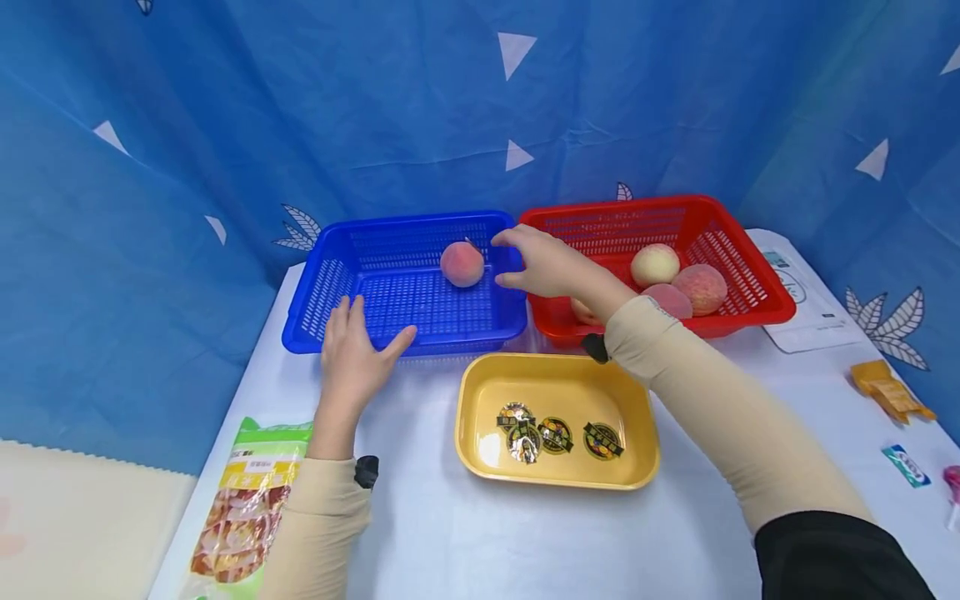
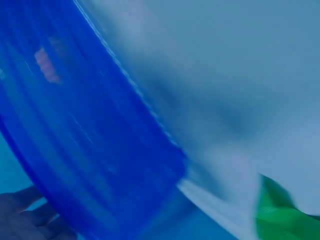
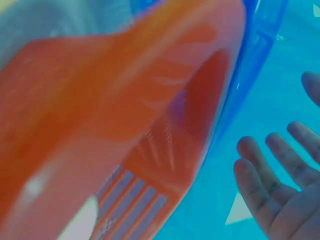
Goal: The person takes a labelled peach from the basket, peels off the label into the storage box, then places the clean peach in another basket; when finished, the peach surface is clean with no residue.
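One peach [image 1: 462, 264] lies inside the blue basket [image 1: 450, 343], toward its right end. My right hand [image 1: 551, 262] is held over the side where the blue and red baskets meet, fingers spread and pointing left at the peach, nothing in its grasp. In the right wrist view the fingers [image 3: 260, 192] show apart from the red basket's wall. Over the blue basket's front left rim, my left hand [image 1: 354, 358] has its thumb and fingers spread and holds nothing. Several peaches [image 1: 700, 289] rest in the red basket [image 1: 757, 300], one partly behind my right forearm.
In front of the baskets sits a yellow tray [image 1: 557, 475] with several round dark stickers [image 1: 556, 434]. A green-edged food packet [image 1: 247, 508] lies by my left forearm. At the right are a white card [image 1: 813, 312], an orange-brown wrapper [image 1: 891, 392] and a small packet [image 1: 906, 465].
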Demonstrator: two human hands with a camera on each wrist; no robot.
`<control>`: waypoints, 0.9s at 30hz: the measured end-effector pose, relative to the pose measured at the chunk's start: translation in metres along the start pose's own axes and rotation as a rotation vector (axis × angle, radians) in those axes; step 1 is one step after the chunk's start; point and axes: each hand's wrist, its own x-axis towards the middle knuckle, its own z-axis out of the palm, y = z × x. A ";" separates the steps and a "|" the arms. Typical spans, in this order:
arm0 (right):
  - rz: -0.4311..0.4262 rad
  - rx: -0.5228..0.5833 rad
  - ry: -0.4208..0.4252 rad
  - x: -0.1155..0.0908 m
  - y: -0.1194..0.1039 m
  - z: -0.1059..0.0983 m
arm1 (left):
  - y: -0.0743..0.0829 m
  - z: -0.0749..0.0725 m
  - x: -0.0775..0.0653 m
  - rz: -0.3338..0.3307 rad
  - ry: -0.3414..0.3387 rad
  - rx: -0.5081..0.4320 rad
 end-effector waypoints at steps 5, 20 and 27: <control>-0.008 -0.035 -0.018 0.031 -0.014 0.015 | -0.025 -0.011 0.003 -0.098 0.040 -0.038; 0.042 0.013 -0.089 0.072 -0.027 0.057 | -0.047 -0.015 0.003 -0.232 0.036 -0.085; 0.044 -0.048 -0.100 0.076 -0.024 0.066 | -0.047 -0.018 0.003 -0.241 0.030 -0.075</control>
